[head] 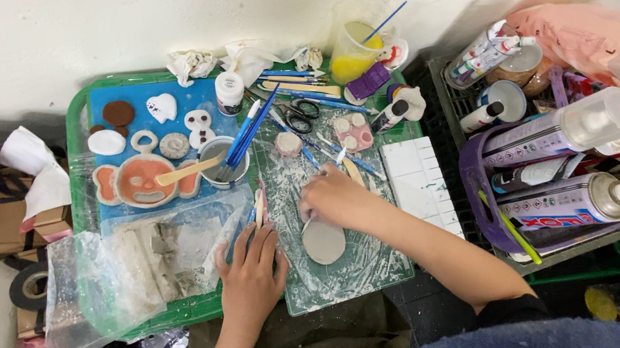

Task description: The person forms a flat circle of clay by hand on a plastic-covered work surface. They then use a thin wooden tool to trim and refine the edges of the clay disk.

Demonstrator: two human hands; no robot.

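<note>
Across the upper left of the frame my green tray point(80, 154) carries a blue mat point(151, 125) where the large orange fish-shaped clay piece point(143, 181) and several small white and brown shapes already lie cut and formed, so much of the work looks done. At centre, on the dusty cutting mat point(342, 265), the grey clay oval point(324, 241) is flat but plain and, I judge, mid-shaping. My left hand point(251, 272) lies spread beside it, my right hand point(339, 198) pinching a thin tool point(306, 223) at its upper edge.

left hand point(250, 269): flat, fingers spread | right hand point(335, 199): curled, pinching
</note>
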